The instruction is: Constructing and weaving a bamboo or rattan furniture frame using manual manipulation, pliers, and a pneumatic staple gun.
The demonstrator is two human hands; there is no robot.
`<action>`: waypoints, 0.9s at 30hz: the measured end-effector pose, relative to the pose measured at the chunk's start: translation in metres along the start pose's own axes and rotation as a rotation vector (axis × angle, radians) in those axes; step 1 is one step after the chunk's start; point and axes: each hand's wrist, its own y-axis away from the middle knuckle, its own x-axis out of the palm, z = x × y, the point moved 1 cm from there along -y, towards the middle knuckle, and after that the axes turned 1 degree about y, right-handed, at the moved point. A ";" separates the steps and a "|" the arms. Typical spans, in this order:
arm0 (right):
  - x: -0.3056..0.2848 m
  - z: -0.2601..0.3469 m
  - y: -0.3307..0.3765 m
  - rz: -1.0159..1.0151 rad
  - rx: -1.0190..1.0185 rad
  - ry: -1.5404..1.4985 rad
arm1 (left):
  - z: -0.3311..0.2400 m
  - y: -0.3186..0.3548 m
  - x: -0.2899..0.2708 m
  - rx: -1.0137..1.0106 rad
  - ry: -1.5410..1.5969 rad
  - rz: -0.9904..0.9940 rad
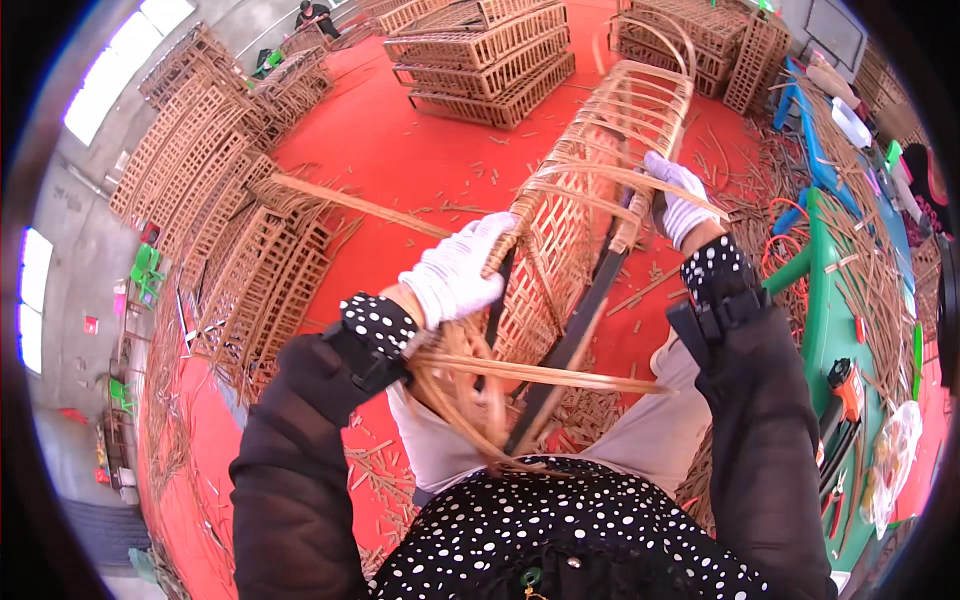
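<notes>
The left hand, in a white knitted glove, has its grip closed around the near left edge of a long, half-woven bamboo-strip basket frame. The fingers curl over the pale lattice rim and the wrist bends inward. The left forearm, in a dark padded sleeve with a black-and-white dotted cuff, rises from the lower left edge and angles up to the right.

The right hand, also in a white glove, is set higher and further out. Its grip is closed on the frame's right side, where loose flat bamboo strips cross just beside the knuckles. The right forearm comes up almost straight from the lower right, with a black strap around the sleeve below the dotted cuff.

The basket frame lies between the two grips. It slants away from the person's lap toward the top of the picture, and its arched ribs stand open beyond the right hand. Below the left grip a bundle of long curved bamboo strips fans across the lap. A dark flat bar runs under the frame between the hands.

Past both grips, on the red floor, stand stacks of finished lattice crates. To the right of the right grip is a green worktop strewn with strips, and an orange-and-black power tool lies on it.
</notes>
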 end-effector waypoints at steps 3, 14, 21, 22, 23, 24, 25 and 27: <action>-0.008 -0.019 0.014 0.061 -0.040 -0.058 | 0.034 -0.007 -0.023 0.126 -0.061 0.174; -0.026 -0.023 0.107 -0.026 -0.032 -0.269 | 0.033 -0.065 -0.041 0.275 -0.601 0.222; -0.008 -0.039 0.155 -0.022 -0.058 -0.217 | 0.018 -0.091 -0.052 0.158 -0.538 0.161; -0.011 -0.041 0.158 -0.007 -0.053 -0.212 | 0.009 -0.094 -0.049 0.207 -0.330 0.066; -0.014 -0.042 0.156 -0.017 -0.059 -0.211 | -0.002 -0.100 -0.046 0.217 -0.214 0.095; -0.019 -0.044 0.156 -0.051 -0.063 -0.210 | -0.021 -0.101 -0.045 0.224 -0.095 0.131; -0.018 -0.045 0.160 -0.070 -0.059 -0.208 | -0.029 -0.099 -0.042 0.277 -0.162 0.120; -0.009 -0.038 0.176 -0.061 0.057 -0.108 | -0.027 -0.104 -0.025 0.413 -0.261 0.057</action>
